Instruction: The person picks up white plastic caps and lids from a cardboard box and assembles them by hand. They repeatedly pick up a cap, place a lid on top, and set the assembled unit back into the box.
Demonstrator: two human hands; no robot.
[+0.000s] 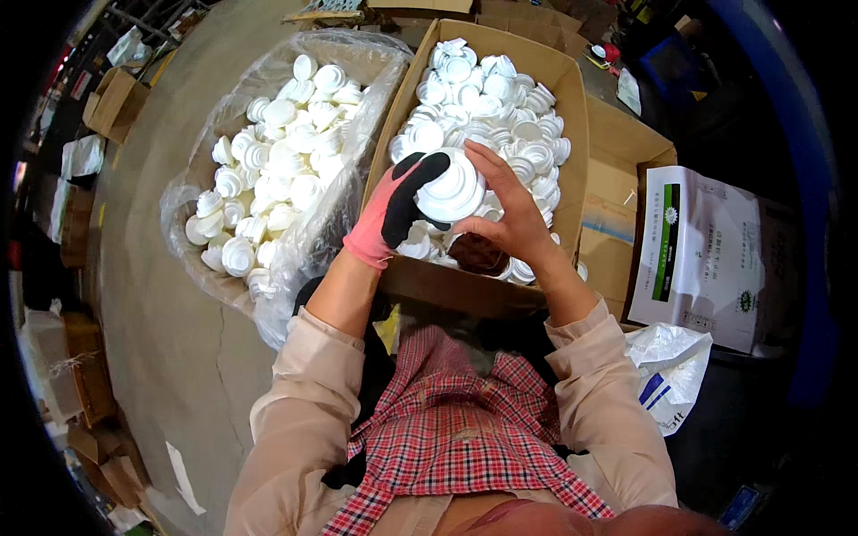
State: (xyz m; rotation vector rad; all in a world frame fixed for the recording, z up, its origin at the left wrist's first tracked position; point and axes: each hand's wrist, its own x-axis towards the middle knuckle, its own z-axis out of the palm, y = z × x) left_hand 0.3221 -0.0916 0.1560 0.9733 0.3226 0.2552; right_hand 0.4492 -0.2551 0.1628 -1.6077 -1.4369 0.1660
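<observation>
My left hand [396, 207], in a pink and black work glove, grips a round white plastic part [450, 186] with stepped rings, held above the near half of a cardboard box [393, 143]. My bare right hand [511, 207] is close to the part's right side, fingers apart and curved; whether the fingertips touch it I cannot tell. The box holds a heap of similar white plastic parts [490, 105]. Below my right hand a dark brown item [480, 254], perhaps cloth, lies among them.
To the left, a bin lined with clear plastic [208, 134] holds several more white parts [281, 174]. An open cardboard carton [617, 134] and a white printed box [693, 259] stand at the right. A white plastic bag [668, 371] lies nearer me. Cartons [116, 105] line the far left.
</observation>
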